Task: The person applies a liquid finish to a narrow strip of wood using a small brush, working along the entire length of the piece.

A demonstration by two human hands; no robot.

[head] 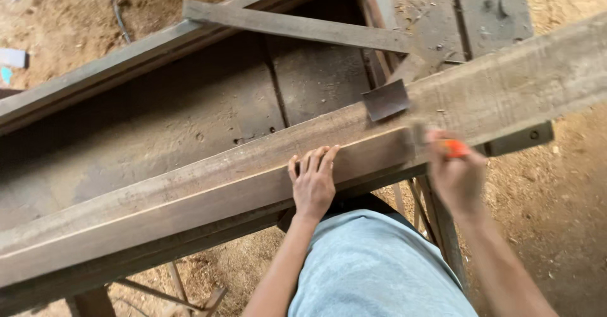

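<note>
A long squared timber beam (pixel 208 187) lies across a workbench, running from lower left to upper right. My left hand (pixel 313 181) rests flat on its near edge, fingers together, holding nothing. My right hand (pixel 455 174) grips a tool with an orange handle (pixel 454 147), its blurred head against the beam. A dark metal square blade (pixel 386 99) sits on the beam's top just left of that tool.
A dark metal machine table (pixel 190 114) lies behind the beam, with a wooden strip (pixel 297 26) laid across it. Sawdust-covered ground (pixel 556 228) surrounds the bench. Thin metal legs (pixel 436 222) stand under the bench near my right arm.
</note>
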